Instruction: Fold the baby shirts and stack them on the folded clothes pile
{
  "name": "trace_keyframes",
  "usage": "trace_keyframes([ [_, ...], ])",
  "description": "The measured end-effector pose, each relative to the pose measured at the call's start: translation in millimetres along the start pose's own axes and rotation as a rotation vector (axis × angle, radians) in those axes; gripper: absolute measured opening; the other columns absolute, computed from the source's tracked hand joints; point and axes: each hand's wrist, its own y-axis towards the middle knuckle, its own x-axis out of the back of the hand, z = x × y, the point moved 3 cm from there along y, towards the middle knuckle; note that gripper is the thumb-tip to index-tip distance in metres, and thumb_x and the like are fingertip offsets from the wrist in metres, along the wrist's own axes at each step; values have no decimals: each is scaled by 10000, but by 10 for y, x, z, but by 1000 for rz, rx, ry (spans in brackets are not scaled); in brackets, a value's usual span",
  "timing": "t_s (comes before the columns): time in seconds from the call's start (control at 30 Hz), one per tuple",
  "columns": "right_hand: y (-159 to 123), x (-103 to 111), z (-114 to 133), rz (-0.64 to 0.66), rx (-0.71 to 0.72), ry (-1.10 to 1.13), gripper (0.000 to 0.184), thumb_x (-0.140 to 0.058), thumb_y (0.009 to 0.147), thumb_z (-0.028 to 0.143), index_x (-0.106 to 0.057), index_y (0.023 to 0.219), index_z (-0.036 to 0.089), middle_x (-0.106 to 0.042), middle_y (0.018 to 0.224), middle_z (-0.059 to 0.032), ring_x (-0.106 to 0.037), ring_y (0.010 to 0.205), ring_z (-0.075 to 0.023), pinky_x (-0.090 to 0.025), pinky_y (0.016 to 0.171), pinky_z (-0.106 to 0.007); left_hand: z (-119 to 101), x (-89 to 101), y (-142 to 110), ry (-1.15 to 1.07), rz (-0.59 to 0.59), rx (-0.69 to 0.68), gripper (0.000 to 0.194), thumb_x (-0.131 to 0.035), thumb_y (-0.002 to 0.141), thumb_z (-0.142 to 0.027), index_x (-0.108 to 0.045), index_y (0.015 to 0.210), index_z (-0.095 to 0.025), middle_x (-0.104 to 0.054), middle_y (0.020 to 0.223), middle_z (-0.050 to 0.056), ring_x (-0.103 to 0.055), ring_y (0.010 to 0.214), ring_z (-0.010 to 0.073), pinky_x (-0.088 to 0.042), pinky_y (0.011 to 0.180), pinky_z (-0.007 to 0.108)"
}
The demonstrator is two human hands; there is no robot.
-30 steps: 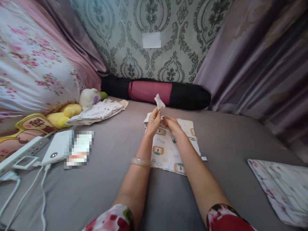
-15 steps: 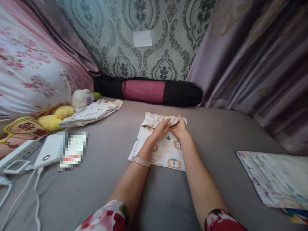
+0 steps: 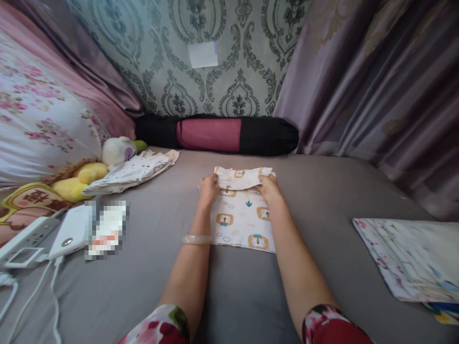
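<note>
A small white baby garment (image 3: pixel 241 216) printed with lions lies flat on the grey bed sheet (image 3: pixel 229 286) ahead of me. Its far end is folded back toward me as a narrow band. My left hand (image 3: pixel 208 189) pinches the left end of that folded band. My right hand (image 3: pixel 268 188) grips the band's right end. Both hands rest on the cloth, roughly level with each other. A pale bangle sits on my left wrist.
A black and red bolster (image 3: pixel 218 134) lies against the patterned wall. Folded white clothes (image 3: pixel 132 171) and plush toys (image 3: pixel 89 173) sit at the left, with a power strip (image 3: pixel 21 241), a white power bank (image 3: pixel 70 231) and cables. Another printed cloth (image 3: pixel 412 258) lies at the right. Purple curtains hang on the right.
A second ago my left hand held a bit of the cloth raised. Both hands lowered it to the garment, then spread apart to the ends of the folded band.
</note>
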Motion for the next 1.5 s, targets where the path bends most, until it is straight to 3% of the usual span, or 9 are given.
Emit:
trace_keyframes([
  [0.3, 108, 248, 13, -152, 91, -207, 300, -575, 587, 18, -626, 848, 157, -707, 784, -13, -685, 773, -182, -576, 727, -324, 16, -76, -71, 116, 53, 82, 474, -400, 891, -238, -552, 1335, -301, -518, 1366, 101, -387, 1292, 335, -337, 1042, 498],
  [0.43, 130, 354, 85, -217, 157, -452, 438, -569, 609, 15, -643, 1028, 118, -724, 893, -68, -692, 848, -217, -562, 761, -324, 55, -102, -46, 91, 18, 111, 468, -433, 872, -232, -577, 1309, -317, -512, 1393, 76, -372, 1316, 334, -320, 1067, 502],
  [0.57, 66, 415, 248, -293, 256, -720, 513, -526, 723, 55, -571, 1232, 89, -690, 1100, -143, -639, 1064, -253, -475, 969, -398, 117, -34, 13, 15, 15, 123, 457, -422, 880, -216, -583, 1305, -261, -535, 1389, 89, -429, 1288, 335, -350, 1053, 500],
  [0.73, -133, 160, 325, -125, 464, -963, 480, -399, 884, 134, -480, 1354, 77, -530, 1362, -196, -467, 1292, -263, -315, 1113, -426, 18, 54, 114, -51, -40, -8, 451, -363, 901, -158, -566, 1304, -171, -594, 1318, 134, -504, 1248, 272, -373, 1057, 425],
  [0.83, -267, -105, 191, 113, 551, -1176, 455, -348, 935, 164, -482, 1368, 120, -499, 1411, -157, -392, 1348, -246, -240, 1145, -428, -212, -91, 137, -62, 50, -193, 469, -365, 900, -133, -532, 1337, -152, -600, 1303, 151, -535, 1220, 252, -393, 1044, 409],
  [0.93, -381, -292, -3, 300, 584, -1364, 459, -305, 978, 218, -444, 1415, 199, -409, 1506, -76, -254, 1428, -218, -120, 1174, -459, -412, -278, 133, 56, 113, -352, 473, -385, 897, -127, -504, 1354, -142, -547, 1365, 160, -464, 1295, 260, -318, 1103, 451],
  [1.07, -454, -383, -178, 426, 544, -1483, 494, -261, 1000, 286, -380, 1471, 198, -298, 1568, -57, -139, 1467, -222, -56, 1175, -488, -408, -403, 136, 236, 117, -369, 450, -342, 958, -241, -479, 1363, -101, -475, 1431, 184, -362, 1373, 282, -218, 1149, 463],
  [1.3, -416, -356, -190, 390, 484, -1507, 528, -237, 1005, 385, -374, 1482, 204, -285, 1573, -43, -164, 1461, -242, -52, 1175, -478, -190, -443, 185, 283, 59, -304, 554, -243, 989, -394, -422, 1412, -85, -409, 1487, 189, -275, 1430, 292, -217, 1149, 459],
  [1.5, -273, -99, -103, 135, 404, -1573, 551, -251, 1005, 378, -348, 1488, 131, -241, 1583, -103, -140, 1462, -280, -6, 1161, -532, -165, -475, 231, 299, 59, -226, 591, -251, 974, -447, -404, 1432, -108, -362, 1523, 176, -256, 1445, 284, -225, 1148, 469],
])
